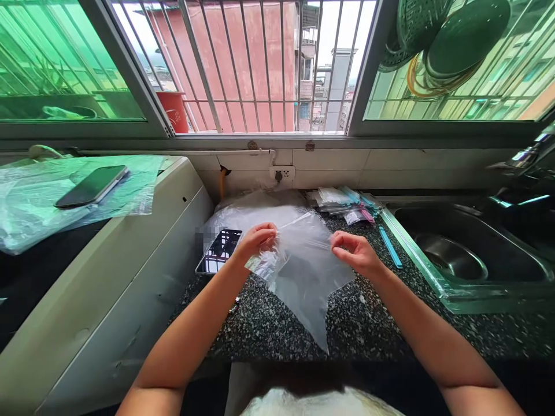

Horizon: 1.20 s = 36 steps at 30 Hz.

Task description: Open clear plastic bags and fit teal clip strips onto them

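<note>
A clear plastic bag (303,260) is pinched at its top edge by the left hand (255,240) and right hand (353,251) above the speckled granite counter (368,323), left of the steel sink (472,254), below the barred window (255,63).

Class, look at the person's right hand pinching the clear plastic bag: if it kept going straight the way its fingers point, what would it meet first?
The right hand points leftward across the clear plastic bag, so it would likely meet the left hand gripping the bag's other edge. Depth is uncertain.

Both forearms bare (no sleeves, no rings).
</note>
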Each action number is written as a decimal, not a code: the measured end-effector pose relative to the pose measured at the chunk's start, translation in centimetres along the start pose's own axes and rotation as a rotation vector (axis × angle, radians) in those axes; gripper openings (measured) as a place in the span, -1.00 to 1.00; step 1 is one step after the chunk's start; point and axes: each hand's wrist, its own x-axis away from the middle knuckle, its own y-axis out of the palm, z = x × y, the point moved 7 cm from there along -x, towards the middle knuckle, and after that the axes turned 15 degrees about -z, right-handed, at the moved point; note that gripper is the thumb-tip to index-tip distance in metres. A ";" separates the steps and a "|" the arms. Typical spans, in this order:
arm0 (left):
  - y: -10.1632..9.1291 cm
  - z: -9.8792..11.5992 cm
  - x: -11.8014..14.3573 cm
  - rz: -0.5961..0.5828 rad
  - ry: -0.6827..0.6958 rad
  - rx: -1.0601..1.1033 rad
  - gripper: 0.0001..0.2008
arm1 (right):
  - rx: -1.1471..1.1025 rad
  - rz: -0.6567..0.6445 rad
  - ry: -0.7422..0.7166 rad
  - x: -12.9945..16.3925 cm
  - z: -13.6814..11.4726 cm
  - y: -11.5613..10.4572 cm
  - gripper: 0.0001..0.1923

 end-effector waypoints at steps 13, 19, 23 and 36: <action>-3.0 -7.8 1.2 0.190 -0.096 0.100 -0.46 | -0.160 0.473 0.173 0.9 4.1 -4.0 -0.82; -0.8 -8.9 -0.5 0.154 -0.141 -0.117 -0.55 | -0.200 0.468 0.133 0.9 3.5 -3.7 -0.87; -1.5 -8.5 -0.5 0.217 -0.088 -0.105 -0.61 | -0.240 0.478 0.127 1.0 3.1 -3.7 -0.88; 4.6 -12.8 -5.6 -0.024 -0.349 0.043 -0.63 | -0.396 0.415 0.055 1.7 0.8 -3.7 -0.81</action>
